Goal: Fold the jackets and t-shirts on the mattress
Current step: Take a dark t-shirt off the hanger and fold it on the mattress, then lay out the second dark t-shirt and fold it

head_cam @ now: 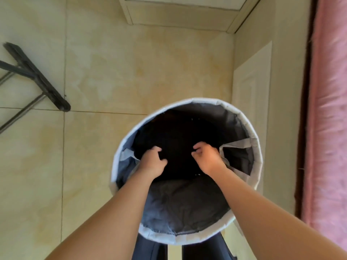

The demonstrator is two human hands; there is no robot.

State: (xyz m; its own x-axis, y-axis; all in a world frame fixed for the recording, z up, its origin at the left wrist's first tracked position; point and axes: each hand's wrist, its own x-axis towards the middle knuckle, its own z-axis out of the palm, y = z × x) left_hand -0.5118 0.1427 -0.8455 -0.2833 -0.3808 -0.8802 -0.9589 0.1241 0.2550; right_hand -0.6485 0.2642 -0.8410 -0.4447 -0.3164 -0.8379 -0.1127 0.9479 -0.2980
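Nothing in view carries any writing, label, brand, number or sign that can be read.

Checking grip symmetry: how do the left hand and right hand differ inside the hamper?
The left hand shows its back, fingers digging down; the right hand is turned sideways, curled fingers pointing toward the left hand. The left hand's thumb sticks out; the right hand looks bunched in a pinch. Both grip the dark clothing inside the hamper.
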